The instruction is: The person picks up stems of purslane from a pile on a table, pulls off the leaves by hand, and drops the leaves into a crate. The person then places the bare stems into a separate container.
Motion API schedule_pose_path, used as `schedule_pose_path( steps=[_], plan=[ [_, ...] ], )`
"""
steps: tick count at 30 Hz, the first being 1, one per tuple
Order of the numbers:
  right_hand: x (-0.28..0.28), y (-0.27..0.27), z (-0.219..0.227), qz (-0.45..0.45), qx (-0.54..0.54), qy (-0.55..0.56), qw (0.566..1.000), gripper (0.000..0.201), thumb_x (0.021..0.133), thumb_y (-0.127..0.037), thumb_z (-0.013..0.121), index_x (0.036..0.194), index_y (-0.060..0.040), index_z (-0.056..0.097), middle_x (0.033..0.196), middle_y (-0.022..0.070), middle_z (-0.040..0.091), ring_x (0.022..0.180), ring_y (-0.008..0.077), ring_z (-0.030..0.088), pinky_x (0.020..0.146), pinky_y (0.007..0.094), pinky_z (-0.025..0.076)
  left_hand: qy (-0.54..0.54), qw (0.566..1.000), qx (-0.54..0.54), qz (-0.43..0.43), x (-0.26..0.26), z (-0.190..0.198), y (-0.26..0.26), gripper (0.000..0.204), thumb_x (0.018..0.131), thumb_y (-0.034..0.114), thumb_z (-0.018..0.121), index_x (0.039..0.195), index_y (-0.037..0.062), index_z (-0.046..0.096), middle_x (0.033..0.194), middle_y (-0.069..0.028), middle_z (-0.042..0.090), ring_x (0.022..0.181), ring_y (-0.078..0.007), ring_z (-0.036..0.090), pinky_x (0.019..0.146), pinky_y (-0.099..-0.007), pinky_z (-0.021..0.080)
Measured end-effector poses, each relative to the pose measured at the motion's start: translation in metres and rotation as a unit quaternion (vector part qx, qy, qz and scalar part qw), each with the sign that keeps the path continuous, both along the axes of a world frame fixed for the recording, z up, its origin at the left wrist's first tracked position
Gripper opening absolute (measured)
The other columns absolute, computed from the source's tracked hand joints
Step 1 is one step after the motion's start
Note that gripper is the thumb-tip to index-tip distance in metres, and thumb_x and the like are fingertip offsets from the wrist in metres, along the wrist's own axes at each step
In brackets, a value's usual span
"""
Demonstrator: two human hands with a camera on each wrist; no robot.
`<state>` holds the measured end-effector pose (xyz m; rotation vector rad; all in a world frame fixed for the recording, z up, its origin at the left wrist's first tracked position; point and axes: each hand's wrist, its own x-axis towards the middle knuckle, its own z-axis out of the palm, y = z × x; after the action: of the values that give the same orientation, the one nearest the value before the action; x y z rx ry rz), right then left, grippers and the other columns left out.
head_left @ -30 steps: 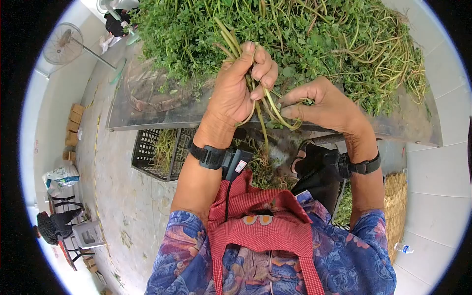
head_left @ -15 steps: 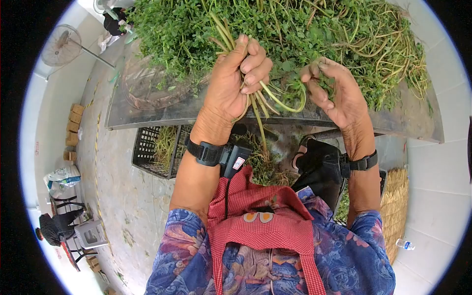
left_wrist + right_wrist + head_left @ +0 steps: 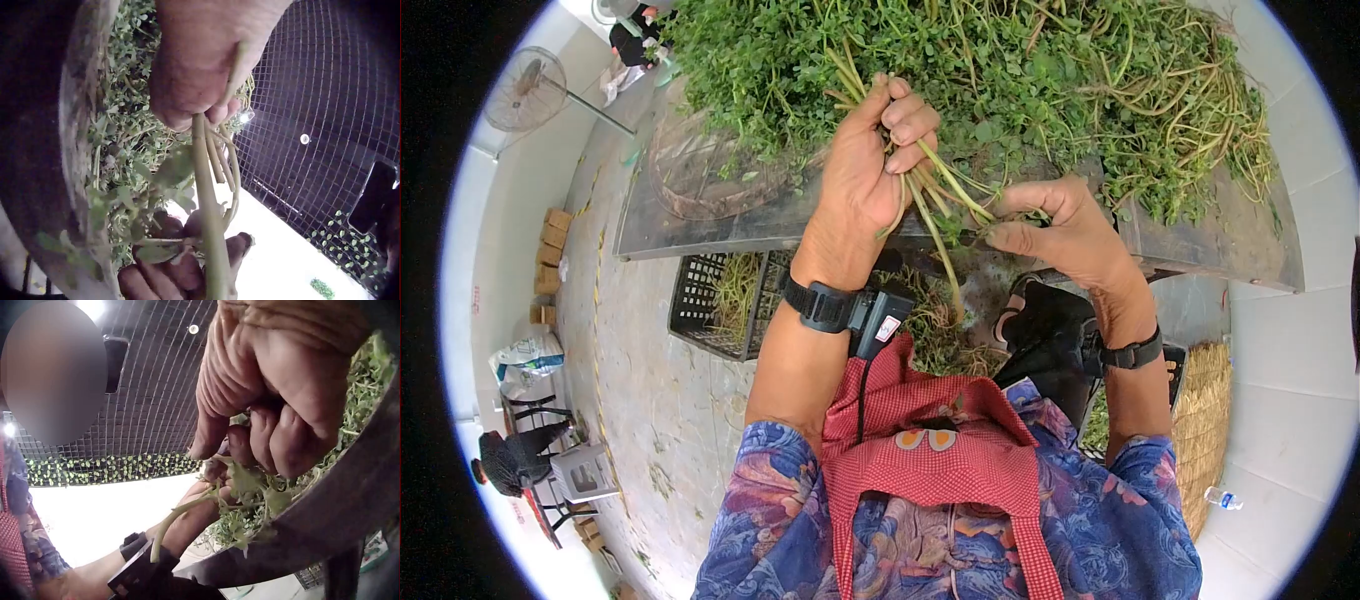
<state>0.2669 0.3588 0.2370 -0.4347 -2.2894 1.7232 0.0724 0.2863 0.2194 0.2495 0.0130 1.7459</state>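
Observation:
My left hand (image 3: pixel 868 170) grips a small bunch of long green stems (image 3: pixel 209 187), whose ends stick out above and below the fist. To its right, thumb and fingertips of my right hand (image 3: pixel 1068 235) pinch the leafy end of one stem at the lower side of the bunch. In the right wrist view, the other fingers of this hand curl in and small leaves (image 3: pixel 278 500) hang below them. Both hands are over the front edge of a dark table (image 3: pixel 720 235), where a large heap of leafy greens (image 3: pixel 980 70) lies.
Under the table stands a black plastic crate (image 3: pixel 700 310) with stems inside; more stems lie on the floor beside it. A fan (image 3: pixel 528 88) stands at the left. A woven straw mat (image 3: pixel 1205 430) and a water bottle (image 3: pixel 1223 497) are at the right.
My right hand let go of a curved stem, lifted away with spread fingers, then came back down and pinches a stem end. The left hand shifted slightly left, still gripping the bunch.

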Motion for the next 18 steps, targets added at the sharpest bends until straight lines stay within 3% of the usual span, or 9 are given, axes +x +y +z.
schedule_pose_path(
  steps=[4, 7, 10, 13, 15, 16, 18],
  plan=[
    [-0.001, -0.007, -0.002, -0.022, -0.04, -0.008, 0.999, 0.021, 0.075, -0.016, 0.071, 0.086, 0.0015, 0.067, 0.072, -0.0016, 0.061, 0.069, 0.005, 0.052, 0.065, 0.0225, 0.043, -0.005, 1.0, -0.007, 0.013, 0.0, 0.0, -0.001, 0.021, 0.097, 0.018, 0.037, 0.085, 0.0023, 0.043, 0.065, -0.0003, 0.033, 0.055, -0.0108, 0.035, 0.037, -0.0217, 0.03],
    [0.0, -0.007, -0.005, -0.039, 0.039, -0.024, 0.998, 0.019, 0.076, -0.016, 0.07, 0.085, 0.0007, 0.068, 0.07, -0.0012, 0.061, 0.067, 0.005, 0.051, 0.062, 0.0229, 0.042, 0.0, 1.0, -0.014, 0.016, -0.002, -0.001, 0.0, 0.022, 0.097, 0.019, 0.038, 0.084, 0.0023, 0.044, 0.065, -0.0005, 0.034, 0.056, -0.011, 0.035, 0.037, -0.0217, 0.029],
    [0.005, -0.01, -0.004, -0.067, -0.052, -0.01, 0.996, 0.02, 0.079, -0.019, 0.067, 0.085, -0.0002, 0.069, 0.067, -0.0026, 0.058, 0.064, 0.0045, 0.048, 0.058, 0.0222, 0.04, 0.006, 0.999, -0.023, 0.024, -0.002, -0.001, 0.0, 0.022, 0.097, 0.02, 0.039, 0.084, 0.003, 0.044, 0.065, -0.0006, 0.035, 0.057, -0.0113, 0.036, 0.037, -0.0212, 0.03],
    [0.01, -0.01, -0.007, -0.079, -0.105, -0.042, 0.99, 0.021, 0.082, -0.02, 0.063, 0.087, -0.001, 0.069, 0.065, -0.0039, 0.055, 0.06, 0.0041, 0.046, 0.054, 0.0213, 0.038, 0.063, 0.995, -0.05, 0.064, 0.0, 0.0, -0.001, 0.022, 0.097, 0.022, 0.04, 0.086, 0.0041, 0.045, 0.066, -0.0008, 0.036, 0.058, -0.0123, 0.038, 0.038, -0.0208, 0.031],
    [0.011, -0.011, -0.008, -0.076, -0.079, -0.014, 0.994, 0.022, 0.084, -0.021, 0.06, 0.09, -0.0012, 0.069, 0.063, -0.0061, 0.052, 0.058, 0.0036, 0.044, 0.051, 0.0218, 0.036, 0.169, 0.97, -0.101, 0.144, 0.005, 0.003, -0.002, 0.023, 0.097, 0.025, 0.039, 0.087, 0.0055, 0.046, 0.067, -0.0015, 0.04, 0.06, -0.0137, 0.042, 0.039, -0.0207, 0.033],
    [0.011, -0.011, -0.008, -0.076, -0.079, -0.014, 0.994, 0.022, 0.084, -0.021, 0.06, 0.09, -0.0012, 0.069, 0.063, -0.0061, 0.052, 0.058, 0.0036, 0.044, 0.051, 0.0218, 0.036, 0.168, 0.97, -0.101, 0.144, 0.005, 0.002, -0.002, 0.023, 0.097, 0.025, 0.039, 0.087, 0.0055, 0.046, 0.067, -0.0015, 0.04, 0.06, -0.0137, 0.042, 0.039, -0.0207, 0.033],
    [0.012, -0.009, -0.007, -0.073, 0.009, -0.012, 0.997, 0.021, 0.086, -0.02, 0.058, 0.089, -0.0015, 0.068, 0.058, -0.0011, 0.051, 0.055, 0.0058, 0.042, 0.049, 0.024, 0.035, 0.245, 0.942, -0.112, 0.201, 0.005, 0.0, -0.001, 0.025, 0.095, 0.029, 0.044, 0.087, 0.0054, 0.047, 0.062, -0.0056, 0.051, 0.059, -0.0198, 0.054, 0.04, -0.0246, 0.035]
  ],
)
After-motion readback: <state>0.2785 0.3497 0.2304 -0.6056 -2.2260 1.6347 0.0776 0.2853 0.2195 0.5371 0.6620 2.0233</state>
